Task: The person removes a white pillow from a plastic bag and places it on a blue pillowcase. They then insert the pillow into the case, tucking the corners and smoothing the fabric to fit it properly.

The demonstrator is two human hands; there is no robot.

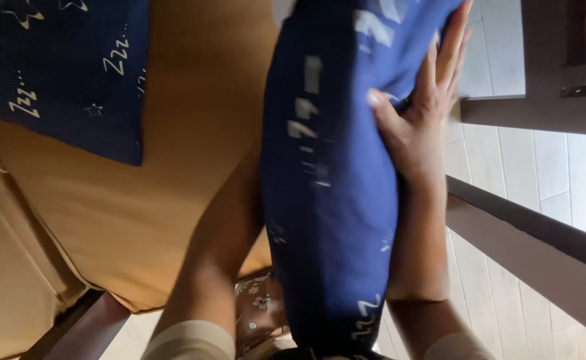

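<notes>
A wide bed (pixel 173 173) with a mustard-yellow cover fills the left half of the view, seen from above. To the right lies pale tiled floor (pixel 560 173), crossed by dark wooden furniture rails (pixel 533 233).

A person holds a long blue pillow (pixel 326 200) upright in the middle of the view, between both arms and close to the body. Its case is dark blue with pale printed marks, blurred here. The pillow's lower end reaches down to the person's lap, and its upper end runs out of the top of the view.

The right hand (pixel 420 113) lies flat against the pillow's right side, fingers spread and stretched upward, thumb pressed into the cloth. The left forearm (pixel 220 247) runs up behind the pillow's left edge; the left hand is hidden behind it, so its grip cannot be told.

A second blue pillow (pixel 66 73), printed with stars, lies flat on the bed at upper left, well apart from the hands.
</notes>
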